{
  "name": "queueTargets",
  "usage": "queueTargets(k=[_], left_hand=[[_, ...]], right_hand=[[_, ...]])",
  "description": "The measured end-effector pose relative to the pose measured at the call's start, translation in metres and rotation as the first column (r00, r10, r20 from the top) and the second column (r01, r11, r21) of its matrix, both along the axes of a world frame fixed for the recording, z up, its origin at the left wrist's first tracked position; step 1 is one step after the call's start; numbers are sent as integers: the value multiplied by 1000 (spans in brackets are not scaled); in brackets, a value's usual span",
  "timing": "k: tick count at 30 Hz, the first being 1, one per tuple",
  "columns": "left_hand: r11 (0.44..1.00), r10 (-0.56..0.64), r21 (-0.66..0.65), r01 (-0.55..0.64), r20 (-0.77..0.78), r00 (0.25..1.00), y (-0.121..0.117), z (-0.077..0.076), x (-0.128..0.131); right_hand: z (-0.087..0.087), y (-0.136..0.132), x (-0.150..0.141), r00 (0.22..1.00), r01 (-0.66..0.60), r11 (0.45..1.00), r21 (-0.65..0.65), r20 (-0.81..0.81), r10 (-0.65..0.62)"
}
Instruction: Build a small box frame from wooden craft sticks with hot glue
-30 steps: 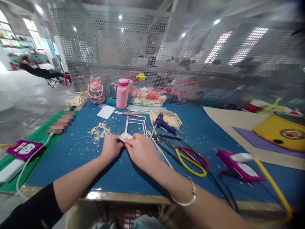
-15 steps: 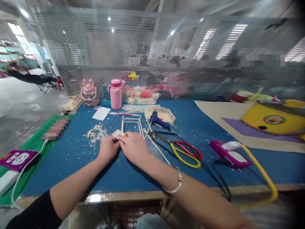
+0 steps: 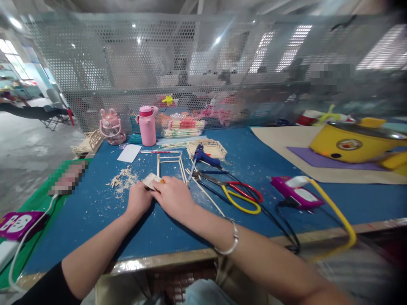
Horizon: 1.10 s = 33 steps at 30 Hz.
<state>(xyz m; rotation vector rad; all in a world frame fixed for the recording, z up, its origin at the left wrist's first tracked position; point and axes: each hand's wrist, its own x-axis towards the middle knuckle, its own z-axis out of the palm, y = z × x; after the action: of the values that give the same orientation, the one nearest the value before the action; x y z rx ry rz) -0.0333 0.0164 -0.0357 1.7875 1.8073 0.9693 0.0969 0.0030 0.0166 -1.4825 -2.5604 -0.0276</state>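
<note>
Close together over the blue tabletop, my left hand point(image 3: 139, 198) and my right hand point(image 3: 175, 198) are both closed on a small pale flat piece point(image 3: 150, 181). Its lower part is covered by my fingers. A bit of something orange point(image 3: 162, 181) shows at my right fingers; what it belongs to is hidden. Just beyond the hands lies a frame of thin wooden sticks point(image 3: 170, 160). To its right a blue glue gun point(image 3: 206, 158) rests near scissors with red and yellow handles point(image 3: 227, 186). Wood shavings point(image 3: 124, 180) are heaped left of the frame.
A pink bottle point(image 3: 148, 129), a clear pink jug point(image 3: 112, 130) and bundled sticks point(image 3: 183, 127) stand at the back. A wooden tray point(image 3: 218, 149) sits behind the glue gun. At right are a purple power socket point(image 3: 297, 192) with cables and a yellow pot point(image 3: 330, 148).
The whole scene has shifted left in view as my head turned slightly right. Both hands stay together on the pale piece, with little other movement.
</note>
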Motion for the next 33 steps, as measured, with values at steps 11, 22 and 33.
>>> queueTargets(k=[11,22,33], left_hand=[[1000,6,1,-6,39,999,0,0,2],[999,-44,0,44,56,997,1,-1,1],[998,-55,-11,56,29,998,0,0,2]], right_hand=[[-4,-9,22,983,-142,987,-71,-130,132],[-10,-4,21,988,-117,993,-12,-106,115],[-16,6,12,985,-139,990,5,-100,139]])
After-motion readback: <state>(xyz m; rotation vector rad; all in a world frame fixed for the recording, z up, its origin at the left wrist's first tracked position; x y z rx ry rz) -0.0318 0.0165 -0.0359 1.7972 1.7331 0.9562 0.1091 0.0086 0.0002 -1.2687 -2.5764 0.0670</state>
